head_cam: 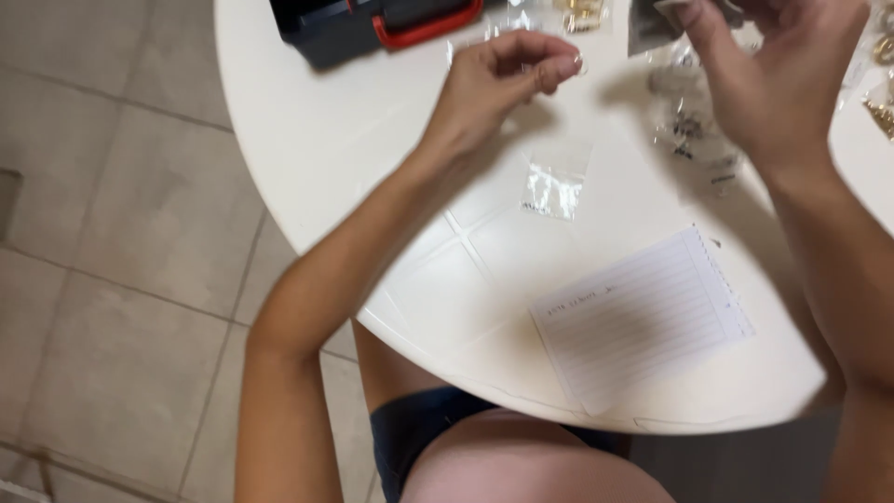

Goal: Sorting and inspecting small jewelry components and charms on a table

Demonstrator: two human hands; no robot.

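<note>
White round table (372, 140) over a tiled floor (112, 233); left hand (494, 88) pinched a tiny clear piece (579, 65) at its fingertips, right hand (773, 74) gripped a grey pouch (652, 23) between thumb and fingers. Small clear bag (556, 186) and lined note sheet (643, 317) lay between them. Likely hazard: the minute piece could slip from so slight a pinch and vanish on the floor

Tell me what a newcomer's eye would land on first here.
Two raised hands over the white table: the left hand pinches something tiny, the right hand holds a small bag at the top edge. Below them lie a clear bag and a lined sheet near the front rim.
</note>
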